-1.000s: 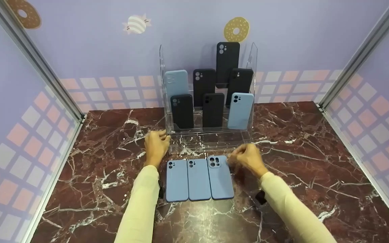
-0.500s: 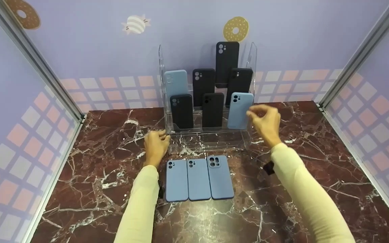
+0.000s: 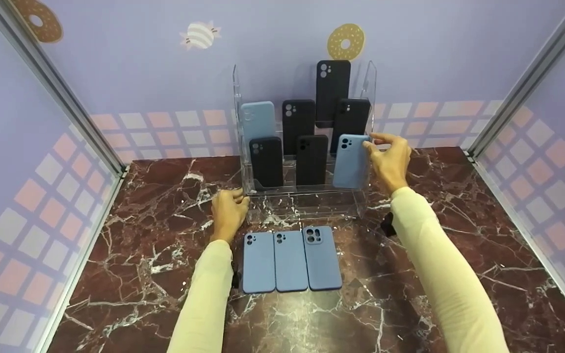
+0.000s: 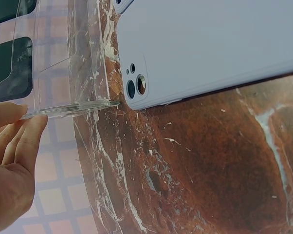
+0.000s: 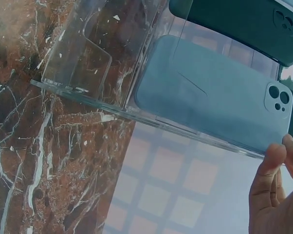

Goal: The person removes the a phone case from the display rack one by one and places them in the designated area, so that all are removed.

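Note:
A clear acrylic display stand (image 3: 292,201) holds black and light blue phone cases on its tiers. My left hand (image 3: 229,211) pinches the stand's front left side panel between thumb and fingers, plain in the left wrist view (image 4: 12,165). At the front tier's right end, my right hand (image 3: 391,159) pinches the upper right corner of a light blue phone case (image 3: 349,164). In the right wrist view that case (image 5: 210,92) leans in the tier, thumb on its corner edge. Three greyish-blue phone cases (image 3: 259,264) lie side by side before the stand, camera cutouts pointing away from me.
Two black cases (image 3: 311,162) share the front tier; behind them stand a light blue case (image 3: 258,120) and more black ones, with one black case (image 3: 333,90) highest. The marble-patterned tabletop (image 3: 140,294) is enclosed by purple panels with metal corner posts (image 3: 508,76).
My right hand has moved from beside the flat cases up to the front tier's right light blue case and now grips its corner. My left hand stays on the stand.

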{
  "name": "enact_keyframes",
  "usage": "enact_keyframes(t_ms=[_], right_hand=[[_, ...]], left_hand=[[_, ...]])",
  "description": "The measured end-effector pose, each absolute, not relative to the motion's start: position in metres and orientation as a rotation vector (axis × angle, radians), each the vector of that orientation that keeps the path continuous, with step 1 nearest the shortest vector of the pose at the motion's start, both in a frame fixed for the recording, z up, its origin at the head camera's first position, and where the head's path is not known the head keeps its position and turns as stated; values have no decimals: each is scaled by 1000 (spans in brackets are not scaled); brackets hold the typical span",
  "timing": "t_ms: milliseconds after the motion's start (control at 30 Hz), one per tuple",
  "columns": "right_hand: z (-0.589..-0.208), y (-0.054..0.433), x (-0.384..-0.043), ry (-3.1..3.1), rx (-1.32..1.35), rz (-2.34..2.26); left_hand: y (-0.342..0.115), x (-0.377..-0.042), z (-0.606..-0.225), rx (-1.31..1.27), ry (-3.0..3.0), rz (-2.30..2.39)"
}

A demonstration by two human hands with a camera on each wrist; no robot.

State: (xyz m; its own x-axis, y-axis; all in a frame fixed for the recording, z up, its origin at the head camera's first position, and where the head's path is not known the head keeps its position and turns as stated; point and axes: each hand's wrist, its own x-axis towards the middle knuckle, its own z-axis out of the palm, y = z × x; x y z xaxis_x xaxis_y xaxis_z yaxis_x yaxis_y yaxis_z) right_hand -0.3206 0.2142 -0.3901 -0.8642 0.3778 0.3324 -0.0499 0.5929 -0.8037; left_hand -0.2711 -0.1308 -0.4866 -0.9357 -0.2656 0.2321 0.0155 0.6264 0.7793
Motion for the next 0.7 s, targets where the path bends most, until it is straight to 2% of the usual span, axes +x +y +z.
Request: enact_keyframes(t_ms=[700], right_hand=[[-401, 222, -326, -2299, -246, 1261]], left_hand=[[-131, -272, -488, 182, -2509, -1217]])
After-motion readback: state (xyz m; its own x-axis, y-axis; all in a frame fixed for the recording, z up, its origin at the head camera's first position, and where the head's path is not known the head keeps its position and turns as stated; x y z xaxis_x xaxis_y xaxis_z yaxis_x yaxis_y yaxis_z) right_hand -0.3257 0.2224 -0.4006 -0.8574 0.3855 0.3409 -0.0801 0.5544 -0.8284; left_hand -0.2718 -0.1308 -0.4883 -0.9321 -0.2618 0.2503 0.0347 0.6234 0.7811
